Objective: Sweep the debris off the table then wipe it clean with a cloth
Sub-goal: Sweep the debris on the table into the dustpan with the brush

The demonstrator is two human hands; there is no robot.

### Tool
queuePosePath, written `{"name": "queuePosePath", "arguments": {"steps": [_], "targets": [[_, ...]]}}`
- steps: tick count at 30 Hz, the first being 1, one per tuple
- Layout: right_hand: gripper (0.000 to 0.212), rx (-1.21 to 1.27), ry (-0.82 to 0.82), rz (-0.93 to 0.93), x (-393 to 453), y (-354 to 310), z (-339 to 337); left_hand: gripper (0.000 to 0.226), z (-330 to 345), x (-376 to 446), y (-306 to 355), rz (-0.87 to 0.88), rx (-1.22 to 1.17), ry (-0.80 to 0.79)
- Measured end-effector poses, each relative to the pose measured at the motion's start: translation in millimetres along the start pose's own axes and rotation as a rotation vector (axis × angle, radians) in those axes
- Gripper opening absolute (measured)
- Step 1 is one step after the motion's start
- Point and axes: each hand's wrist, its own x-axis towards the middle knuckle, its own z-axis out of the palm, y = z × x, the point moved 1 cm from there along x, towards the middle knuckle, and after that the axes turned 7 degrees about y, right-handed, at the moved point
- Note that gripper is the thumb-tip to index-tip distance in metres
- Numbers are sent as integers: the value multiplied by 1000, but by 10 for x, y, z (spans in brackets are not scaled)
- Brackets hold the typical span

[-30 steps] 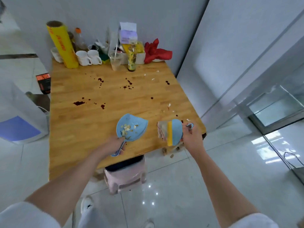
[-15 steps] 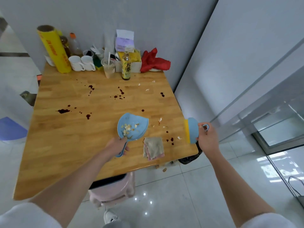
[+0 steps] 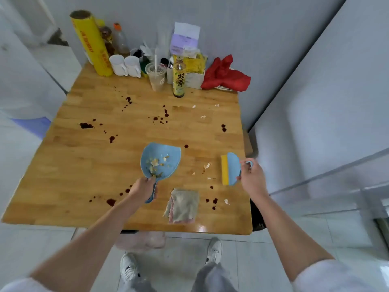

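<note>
Head view: left hand (image 3: 143,187) grips the dustpan (image 3: 161,160) handle; right hand (image 3: 251,178) grips the brush (image 3: 229,168). Scraps (image 3: 207,165) lie between them on the counter (image 3: 63,175). Best to drag them left with short strokes, pan lip flat. Cloth (image 3: 183,205) waits near.

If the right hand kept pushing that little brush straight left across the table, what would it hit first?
Most likely the pale scraps just left of the brush held by the right hand; beyond them, the blue dustpan. Depth is hard to judge.
</note>
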Motion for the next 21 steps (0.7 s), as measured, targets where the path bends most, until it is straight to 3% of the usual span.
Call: {"name": "queuePosePath", "arguments": {"steps": [3, 10, 14, 21], "targets": [[15, 30, -183, -108, 203, -163, 248, 61, 201, -42, -25, -74, -11, 89], [17, 14, -523, -181, 320, -381, 942, 46, 472, -323, -99, -251, -184, 235], [18, -57, -495, -152, 467, -247, 1011, 43, 586, -403, -206, -290, -284, 259], [20, -142, -294, -110, 933, 156, 392, 34, 830, -682, -263, -287, -426, 218]]}}
